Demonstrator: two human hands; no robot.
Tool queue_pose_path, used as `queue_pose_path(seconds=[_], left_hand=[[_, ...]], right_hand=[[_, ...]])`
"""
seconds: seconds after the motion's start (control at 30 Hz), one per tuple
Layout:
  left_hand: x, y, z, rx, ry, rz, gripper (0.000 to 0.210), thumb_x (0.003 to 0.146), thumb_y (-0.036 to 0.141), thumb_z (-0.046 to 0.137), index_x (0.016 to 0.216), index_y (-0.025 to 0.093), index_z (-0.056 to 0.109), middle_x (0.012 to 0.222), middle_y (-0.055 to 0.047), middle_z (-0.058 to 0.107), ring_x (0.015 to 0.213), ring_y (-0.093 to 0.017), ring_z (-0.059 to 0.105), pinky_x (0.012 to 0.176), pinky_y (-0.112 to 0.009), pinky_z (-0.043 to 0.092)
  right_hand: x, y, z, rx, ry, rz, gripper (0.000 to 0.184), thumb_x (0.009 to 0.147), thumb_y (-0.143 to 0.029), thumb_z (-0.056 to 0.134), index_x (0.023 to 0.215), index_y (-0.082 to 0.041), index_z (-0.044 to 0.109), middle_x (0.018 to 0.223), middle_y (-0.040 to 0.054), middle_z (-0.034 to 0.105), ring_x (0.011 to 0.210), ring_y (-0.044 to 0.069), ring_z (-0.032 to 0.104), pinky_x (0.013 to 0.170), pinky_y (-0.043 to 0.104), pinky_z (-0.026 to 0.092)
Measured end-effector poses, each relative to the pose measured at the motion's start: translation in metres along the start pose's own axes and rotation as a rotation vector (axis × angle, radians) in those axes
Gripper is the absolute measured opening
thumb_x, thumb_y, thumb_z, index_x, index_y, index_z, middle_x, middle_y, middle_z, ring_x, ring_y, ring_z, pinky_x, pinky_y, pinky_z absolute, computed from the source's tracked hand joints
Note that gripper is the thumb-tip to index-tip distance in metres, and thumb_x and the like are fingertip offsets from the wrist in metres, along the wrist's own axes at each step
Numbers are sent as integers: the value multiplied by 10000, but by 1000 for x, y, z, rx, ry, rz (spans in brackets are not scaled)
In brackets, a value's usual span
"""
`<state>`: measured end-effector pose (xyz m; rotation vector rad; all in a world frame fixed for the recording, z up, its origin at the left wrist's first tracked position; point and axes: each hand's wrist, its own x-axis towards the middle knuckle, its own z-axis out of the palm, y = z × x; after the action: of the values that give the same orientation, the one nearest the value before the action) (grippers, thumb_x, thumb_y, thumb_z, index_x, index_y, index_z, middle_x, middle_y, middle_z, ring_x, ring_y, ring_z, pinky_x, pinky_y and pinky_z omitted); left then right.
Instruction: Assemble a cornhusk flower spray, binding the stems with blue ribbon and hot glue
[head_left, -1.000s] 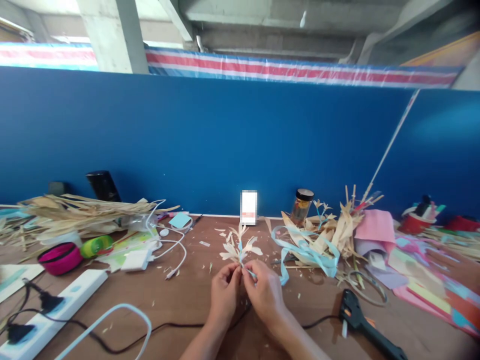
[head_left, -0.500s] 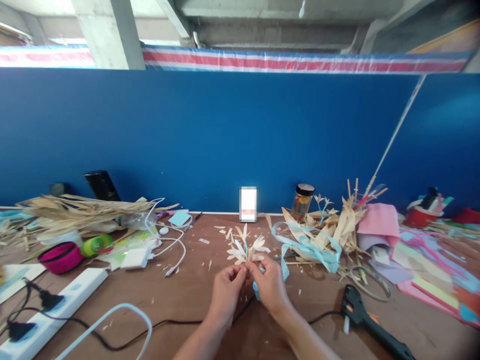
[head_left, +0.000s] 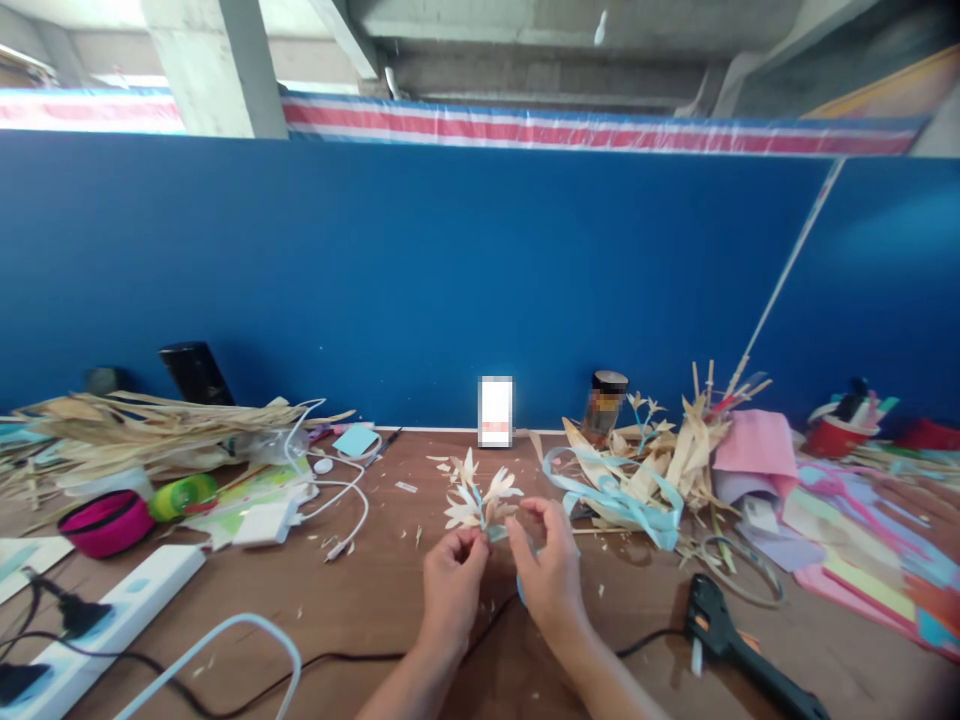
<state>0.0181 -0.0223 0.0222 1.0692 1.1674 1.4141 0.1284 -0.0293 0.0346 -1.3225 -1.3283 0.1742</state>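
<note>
A flower of pale dried-husk petals (head_left: 501, 488) with a thin light blue centre stands over the middle of the table. My left hand (head_left: 453, 575) pinches its base between thumb and fingertips. Just right of the flower, my right hand (head_left: 555, 565) has its thumb and index finger apart. A light blue strip (head_left: 496, 533) runs from the flower's base toward that hand, and more blue shows below the palm. Whether the curled lower fingers touch the strip is hidden. Loose light blue ribbon (head_left: 630, 508) lies in loops beyond my right hand.
A black glue gun (head_left: 731, 640) lies at right, its cord crossing under my hands. Dried husks (head_left: 701, 440), a jar (head_left: 604, 410) and coloured sheets (head_left: 754, 445) sit at the back right. At left are a power strip (head_left: 127, 610), white cables and a husk pile (head_left: 150, 430).
My right hand has let go of the flower's base and moved slightly right, its fingers spreading. The flower has shifted a little left, still in my left hand.
</note>
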Motion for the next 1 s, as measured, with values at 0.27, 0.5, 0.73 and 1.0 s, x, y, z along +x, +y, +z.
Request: queue_pose_path(seconds=[0.27, 0.5, 0.73, 1.0], left_hand=[[-7, 7, -8, 134, 9, 148, 139, 650, 274, 633, 707, 155, 678, 681, -46, 687, 626, -183, 598, 598, -238, 441], [-9, 9, -6, 197, 19, 197, 108, 669, 241, 609, 680, 165, 684, 629, -30, 681, 561, -164, 588, 542, -218, 430], [-8, 9, -8, 258, 38, 251, 114, 679, 247, 600, 677, 167, 680, 620, -30, 671, 559, -165, 580, 537, -219, 422], [-9, 6, -6, 239, 40, 250, 117, 682, 244, 598, 681, 166, 685, 623, -30, 664, 560, -159, 563, 535, -211, 409]], right_hand=[[-2, -11, -7, -90, -56, -238, 71, 760, -238, 570, 816, -205, 598, 783, 45, 567, 789, 192, 502, 721, 337, 405], [-6, -3, 0, -11, 19, -129, 174, 723, -270, 613, 854, -190, 531, 794, 36, 552, 734, 168, 516, 678, 301, 430], [-4, -9, -3, 29, -64, -180, 57, 757, -230, 576, 714, -197, 561, 747, 32, 553, 759, 174, 519, 702, 314, 423], [0, -11, -5, 27, -74, -94, 74, 758, -251, 560, 714, -192, 565, 755, 32, 544, 754, 174, 520, 693, 302, 422]])
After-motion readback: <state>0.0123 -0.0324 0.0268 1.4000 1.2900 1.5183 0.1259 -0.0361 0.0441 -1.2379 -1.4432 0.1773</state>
